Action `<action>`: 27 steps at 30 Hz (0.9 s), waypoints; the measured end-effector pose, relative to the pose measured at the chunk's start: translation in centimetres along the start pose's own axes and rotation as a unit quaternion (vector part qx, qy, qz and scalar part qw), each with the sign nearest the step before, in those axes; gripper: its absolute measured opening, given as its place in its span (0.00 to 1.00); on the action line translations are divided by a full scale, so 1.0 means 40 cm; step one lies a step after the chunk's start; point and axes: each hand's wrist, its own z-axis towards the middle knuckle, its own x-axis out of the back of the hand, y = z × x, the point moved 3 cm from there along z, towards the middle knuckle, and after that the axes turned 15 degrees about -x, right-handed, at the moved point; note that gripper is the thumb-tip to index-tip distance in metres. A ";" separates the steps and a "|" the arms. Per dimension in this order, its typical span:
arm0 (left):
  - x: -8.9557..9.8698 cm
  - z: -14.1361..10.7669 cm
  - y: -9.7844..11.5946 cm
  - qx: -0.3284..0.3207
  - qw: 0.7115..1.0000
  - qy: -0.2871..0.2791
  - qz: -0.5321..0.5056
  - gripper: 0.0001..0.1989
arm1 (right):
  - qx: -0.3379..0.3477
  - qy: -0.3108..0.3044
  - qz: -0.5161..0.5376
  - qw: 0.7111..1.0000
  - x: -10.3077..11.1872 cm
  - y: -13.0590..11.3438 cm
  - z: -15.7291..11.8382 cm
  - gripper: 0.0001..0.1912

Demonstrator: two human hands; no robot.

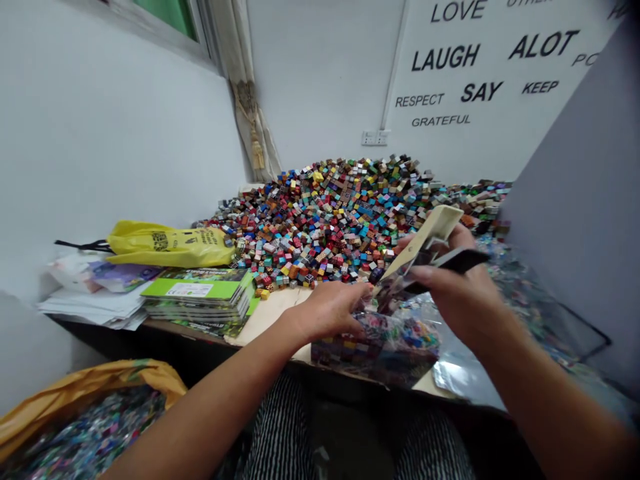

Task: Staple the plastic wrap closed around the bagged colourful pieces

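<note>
Raised above the table's front edge, my right hand point(465, 297) is closed around a long cream piece point(425, 237) and a flat black piece point(463, 260); their exact kind does not show. My left hand point(335, 310) is close to the cream piece's lower end, its fingers drawn together over the small box point(370, 363). What those fingers grip is hidden. Dark, patterned sides form this box, and clear packets with colourful bits point(400, 330) fill its top. Behind both hands rises a big heap of small coloured cubes point(345, 213).
To the left lie a stack of green booklets point(195, 300), a yellow bag point(170, 243) and white papers point(95, 300). An orange sack point(160, 373) of shiny packets stands below. Clear packets point(530, 287) spread at right, near a silvery plastic sheet point(460, 377).
</note>
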 end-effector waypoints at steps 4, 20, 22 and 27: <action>-0.008 0.002 -0.002 0.000 1.000 -0.004 0.000 0.24 | 0.083 0.004 -0.076 0.994 -0.040 -0.019 -0.014 0.36; -0.025 0.005 -0.017 -0.005 0.985 0.127 -0.114 0.09 | 0.145 0.139 0.066 0.977 -0.042 0.003 0.003 0.23; -0.041 0.013 -0.026 -0.008 0.981 0.144 -0.133 0.08 | 0.208 0.158 0.014 0.965 -0.060 -0.009 -0.017 0.12; -0.052 0.016 -0.037 0.011 0.984 0.132 -0.117 0.05 | 0.292 0.232 -0.003 0.928 -0.063 -0.071 -0.056 0.08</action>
